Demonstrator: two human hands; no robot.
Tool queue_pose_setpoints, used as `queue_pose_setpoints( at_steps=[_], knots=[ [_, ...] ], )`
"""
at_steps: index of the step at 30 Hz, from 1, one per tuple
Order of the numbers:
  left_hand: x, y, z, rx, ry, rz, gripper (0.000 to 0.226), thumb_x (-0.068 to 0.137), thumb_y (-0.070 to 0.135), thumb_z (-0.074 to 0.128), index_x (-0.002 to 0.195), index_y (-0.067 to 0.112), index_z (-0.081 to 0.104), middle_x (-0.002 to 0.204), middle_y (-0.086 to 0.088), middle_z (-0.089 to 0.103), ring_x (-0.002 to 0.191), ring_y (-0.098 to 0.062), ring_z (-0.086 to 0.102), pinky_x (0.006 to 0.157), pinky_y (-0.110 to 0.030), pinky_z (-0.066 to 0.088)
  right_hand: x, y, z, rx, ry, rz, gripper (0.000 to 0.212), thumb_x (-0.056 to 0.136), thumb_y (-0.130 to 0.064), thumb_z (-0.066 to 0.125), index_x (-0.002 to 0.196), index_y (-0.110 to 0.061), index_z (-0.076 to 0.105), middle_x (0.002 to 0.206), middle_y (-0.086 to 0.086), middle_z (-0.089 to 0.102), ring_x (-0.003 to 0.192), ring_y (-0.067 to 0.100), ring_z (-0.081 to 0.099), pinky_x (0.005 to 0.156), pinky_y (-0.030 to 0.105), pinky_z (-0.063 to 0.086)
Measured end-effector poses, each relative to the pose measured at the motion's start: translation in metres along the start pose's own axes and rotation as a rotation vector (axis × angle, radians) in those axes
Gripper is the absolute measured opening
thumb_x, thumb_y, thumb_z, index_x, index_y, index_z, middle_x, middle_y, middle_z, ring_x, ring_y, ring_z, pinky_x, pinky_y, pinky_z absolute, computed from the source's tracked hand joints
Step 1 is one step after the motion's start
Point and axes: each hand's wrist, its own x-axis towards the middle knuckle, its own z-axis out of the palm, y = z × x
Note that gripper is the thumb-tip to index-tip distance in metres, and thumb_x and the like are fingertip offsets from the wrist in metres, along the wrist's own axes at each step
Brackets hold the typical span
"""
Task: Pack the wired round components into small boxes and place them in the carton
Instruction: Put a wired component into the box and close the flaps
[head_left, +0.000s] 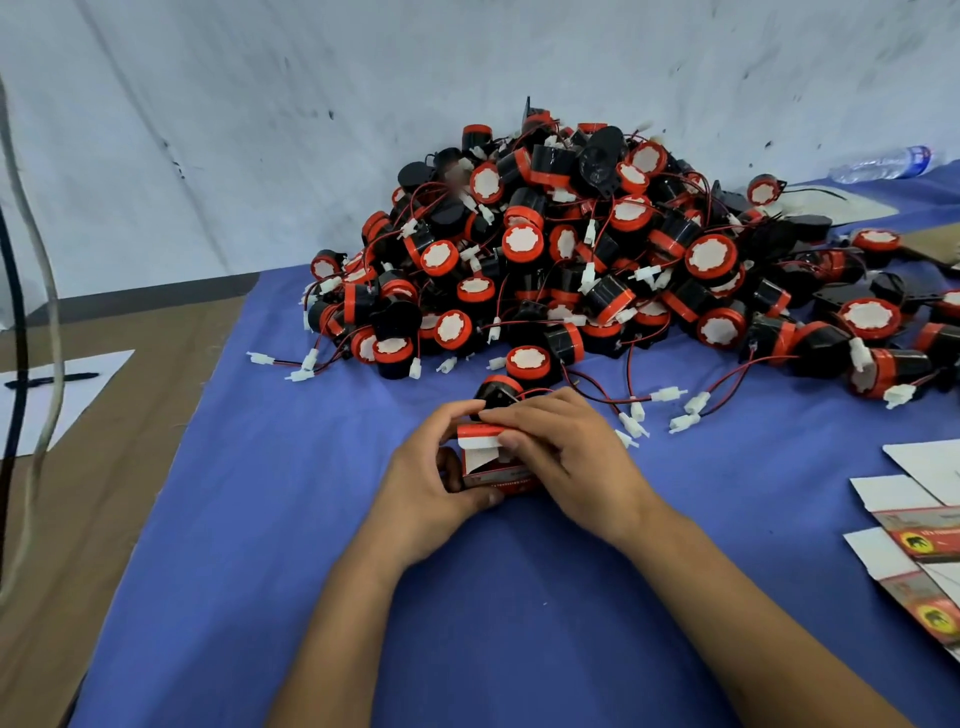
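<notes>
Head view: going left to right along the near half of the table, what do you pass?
White paper sheet with a pen → bare brown tabletop → left hand → small box → right hand → flat unfolded boxes.

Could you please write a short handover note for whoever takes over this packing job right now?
Left hand grips the small box from the left; right hand holds it, fingers over the top flap. The box sits on the blue cloth, not yet closed. The pile of components lies behind it. Flat unfolded boxes wait at right. No carton in view. Left: close this box, pack the pile.
</notes>
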Motion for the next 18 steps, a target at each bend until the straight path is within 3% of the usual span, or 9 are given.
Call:
queue_pose_setpoints(
  at_steps=[6, 9, 11, 13, 16, 18],
  knots=[
    [0.001, -0.002, -0.001, -0.046, 0.003, -0.004, 0.079, 0.073, 0.008, 0.093, 0.139, 0.032, 0.057, 0.132, 0.013, 0.066, 0.122, -0.01, 0.064, 0.099, -0.04, 0.058, -0.004, 0.003, 0.002, 0.285, -0.075, 0.143, 0.029, 0.095, -0.019, 0.074, 0.121, -0.031, 0.076, 0.136, -0.015, 0.059, 0.128, 0.006, 0.051, 0.109, 0.033, 0.045],
    [-0.001, 0.001, 0.0, -0.052, 0.043, 0.054, 0.067, 0.074, 0.009, 0.091, 0.131, 0.031, 0.063, 0.128, 0.015, 0.067, 0.106, -0.006, 0.068, 0.088, -0.032, 0.059, -0.004, 0.003, 0.004, 0.434, 0.056, 0.185, 0.02, 0.087, -0.008, 0.081, 0.099, -0.023, 0.083, 0.127, -0.013, 0.065, 0.125, 0.011, 0.059, 0.099, 0.04, 0.055],
    [-0.003, 0.002, 0.001, -0.014, 0.145, 0.119, 0.047, 0.072, 0.011, 0.091, 0.112, 0.028, 0.074, 0.124, 0.014, 0.069, 0.087, -0.009, 0.066, 0.074, -0.029, 0.057, -0.005, 0.004, 0.005, 0.414, 0.112, 0.171, 0.017, 0.086, -0.006, 0.081, 0.094, -0.021, 0.083, 0.119, -0.011, 0.069, 0.118, 0.013, 0.064, 0.093, 0.041, 0.058],
    [-0.004, 0.002, 0.004, 0.031, 0.239, 0.173, 0.031, 0.073, 0.006, 0.092, 0.097, 0.023, 0.08, 0.118, 0.011, 0.071, 0.09, -0.012, 0.068, 0.069, -0.032, 0.058, -0.005, 0.005, 0.006, 0.385, 0.132, 0.15, 0.017, 0.086, -0.005, 0.081, 0.096, -0.019, 0.083, 0.116, -0.011, 0.071, 0.113, 0.012, 0.067, 0.091, 0.039, 0.059],
    [-0.006, 0.005, 0.011, 0.26, 0.354, 0.308, 0.028, 0.076, 0.003, 0.089, 0.1, 0.016, 0.083, 0.11, 0.007, 0.075, 0.099, -0.007, 0.069, 0.081, -0.024, 0.058, -0.004, 0.003, 0.012, 0.253, 0.207, 0.1, 0.017, 0.086, -0.005, 0.08, 0.098, -0.017, 0.083, 0.116, -0.008, 0.074, 0.119, 0.005, 0.065, 0.099, 0.031, 0.055],
    [-0.008, 0.008, 0.018, 0.39, 0.398, 0.381, 0.027, 0.081, 0.002, 0.086, 0.107, 0.009, 0.082, 0.111, 0.001, 0.075, 0.101, -0.01, 0.069, 0.087, -0.025, 0.057, -0.004, 0.002, 0.014, 0.149, 0.242, 0.084, 0.018, 0.087, -0.006, 0.079, 0.102, -0.015, 0.082, 0.12, -0.003, 0.074, 0.128, 0.011, 0.061, 0.109, 0.028, 0.049]
  ],
)
